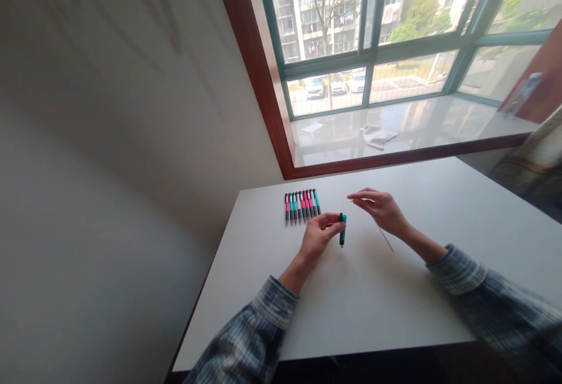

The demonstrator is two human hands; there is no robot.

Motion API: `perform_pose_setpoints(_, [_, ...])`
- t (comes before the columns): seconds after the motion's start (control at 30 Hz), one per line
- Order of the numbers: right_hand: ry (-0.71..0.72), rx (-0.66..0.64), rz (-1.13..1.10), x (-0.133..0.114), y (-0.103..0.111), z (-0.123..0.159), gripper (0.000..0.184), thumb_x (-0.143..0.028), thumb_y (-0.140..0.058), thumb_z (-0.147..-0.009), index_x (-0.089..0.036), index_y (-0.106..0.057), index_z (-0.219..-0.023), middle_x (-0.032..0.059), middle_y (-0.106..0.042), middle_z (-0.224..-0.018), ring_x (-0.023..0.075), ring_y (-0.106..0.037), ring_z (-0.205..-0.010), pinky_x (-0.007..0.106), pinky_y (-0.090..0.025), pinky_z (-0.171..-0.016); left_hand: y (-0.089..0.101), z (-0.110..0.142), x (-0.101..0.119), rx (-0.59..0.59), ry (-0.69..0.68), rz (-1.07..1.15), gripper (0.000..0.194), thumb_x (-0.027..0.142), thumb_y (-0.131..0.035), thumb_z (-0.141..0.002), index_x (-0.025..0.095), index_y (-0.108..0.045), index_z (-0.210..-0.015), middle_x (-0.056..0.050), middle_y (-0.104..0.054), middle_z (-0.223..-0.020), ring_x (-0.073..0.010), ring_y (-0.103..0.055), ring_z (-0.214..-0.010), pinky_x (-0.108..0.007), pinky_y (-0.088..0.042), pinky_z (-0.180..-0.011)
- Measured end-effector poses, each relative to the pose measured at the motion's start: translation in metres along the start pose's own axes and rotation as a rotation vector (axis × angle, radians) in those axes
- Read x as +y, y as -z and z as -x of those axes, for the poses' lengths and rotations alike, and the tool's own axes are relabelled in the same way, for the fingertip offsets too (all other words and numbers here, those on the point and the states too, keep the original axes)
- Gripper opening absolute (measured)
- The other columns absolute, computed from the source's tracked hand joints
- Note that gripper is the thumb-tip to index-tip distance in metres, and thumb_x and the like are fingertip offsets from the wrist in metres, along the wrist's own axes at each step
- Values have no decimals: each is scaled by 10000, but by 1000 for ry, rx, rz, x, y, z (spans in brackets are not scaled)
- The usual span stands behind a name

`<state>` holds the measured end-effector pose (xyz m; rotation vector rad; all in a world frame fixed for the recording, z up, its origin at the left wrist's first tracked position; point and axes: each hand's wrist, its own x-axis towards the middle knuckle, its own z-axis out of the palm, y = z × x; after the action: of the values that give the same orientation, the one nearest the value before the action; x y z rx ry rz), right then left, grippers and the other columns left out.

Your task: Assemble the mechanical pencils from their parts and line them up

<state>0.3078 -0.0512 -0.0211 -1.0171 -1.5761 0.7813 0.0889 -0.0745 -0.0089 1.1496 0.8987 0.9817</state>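
Observation:
My left hand (pixel 317 236) is closed, thumb and fingers pinching a teal pen barrel (pixel 343 233) with a black grip section. The barrel stands nearly upright above the table, its silver tip pointing down. To its right and slightly higher, my right hand (pixel 383 209) has thumb and forefinger pressed together. A tiny pale bit shows at those fingertips, too small to name. Below the right palm a thin white stick (pixel 386 239), like a pen refill, is partly hidden by the hand; whether the hand touches it I cannot tell.
Beyond my left hand, several pink, teal and white pens (pixel 301 206) lie side by side in a row on the white table (pixel 377 308). Behind the table is a brown-framed window sill (pixel 333 144) with a crumpled cloth (pixel 377 136) on it. A wall (pixel 144 196) rises at the left.

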Motion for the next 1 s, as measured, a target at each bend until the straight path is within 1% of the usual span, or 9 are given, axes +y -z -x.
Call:
perform_pose_setpoints(0.1, [-25, 10, -58, -4, -4, 3, 310, -503, -746, -893, -248, -792, -1063, 91, -756, -1060, 263, -719, -989, 397, -609, -860, -1, 0, 1, -7, -3, 1, 332, 358, -919, -674, 173, -815, -929, -83, -790, -968, -225, -691, -921, -358, -513, -914])
perform_pose_setpoints(0.2, [-58, 40, -122, -10, -5, 4, 308, -472, -820, -831, -228, -768, -1012, 76, -774, -989, 244, -733, -908, 389, -620, -839, -1, 0, 1, -8, -6, -5, 336, 365, -920, -674, 171, -815, -929, -87, -789, -969, -230, -690, -928, -359, -516, -913])
perform_pose_setpoints(0.27, [-65, 38, -143, -13, -6, 5, 280, -455, -840, -813, -221, -775, -953, 68, -782, -935, 240, -739, -871, 379, -622, -818, -1, 0, 2, -8, -4, -7, 342, 372, -920, -673, 171, -815, -929, -90, -788, -968, -234, -691, -929, -361, -519, -908])
perform_pose_setpoints(0.33, [-70, 22, -144, -16, -7, 6, 251, -449, -837, -817, -225, -795, -920, 66, -793, -920, 242, -746, -866, 375, -622, -817, -1, 1, 2, -10, -3, -7, 342, 376, -919, -675, 172, -815, -929, -90, -788, -968, -236, -690, -933, -361, -519, -905])
perform_pose_setpoints(0.43, [-68, -9, -143, -18, -9, 6, 240, -453, -824, -828, -236, -815, -930, 62, -806, -932, 249, -756, -884, 383, -623, -843, -1, 1, 2, -18, -4, -8, 339, 383, -914, -681, 172, -816, -928, -91, -785, -964, -232, -687, -925, -356, -517, -896])
perform_pose_setpoints(0.63, [-65, -39, -153, -17, -12, 8, 214, -441, -819, -835, -245, -819, -919, 55, -809, -922, 245, -759, -867, 369, -622, -816, -2, 1, 3, -35, -8, -15, 338, 394, -913, -682, 164, -817, -910, -92, -777, -936, -217, -673, -880, -341, -511, -859])
perform_pose_setpoints(0.73, [-74, -52, -173, -17, -13, 9, 206, -431, -824, -833, -245, -818, -922, 53, -808, -931, 245, -758, -887, 371, -620, -839, -3, 2, 5, -34, -10, -11, 332, 388, -913, -686, 166, -815, -912, -87, -773, -928, -212, -669, -879, -334, -507, -858])
perform_pose_setpoints(0.87, [-76, -76, -188, -18, -14, 10, 228, -442, -823, -832, -235, -817, -927, 59, -807, -940, 251, -756, -910, 389, -620, -878, -3, 3, 7, -37, -10, -11, 339, 389, -918, -685, 169, -814, -920, -88, -771, -940, -215, -669, -892, -339, -507, -864])
perform_pose_setpoints(1.0, [-81, -102, -189, -20, -14, 10, 264, -467, -814, -833, -218, -814, -920, 68, -807, -935, 257, -755, -908, 397, -623, -873, -3, 3, 6, -40, -11, 0, 354, 396, -920, -682, 172, -812, -935, -90, -774, -955, -223, -675, -908, -352, -507, -875])
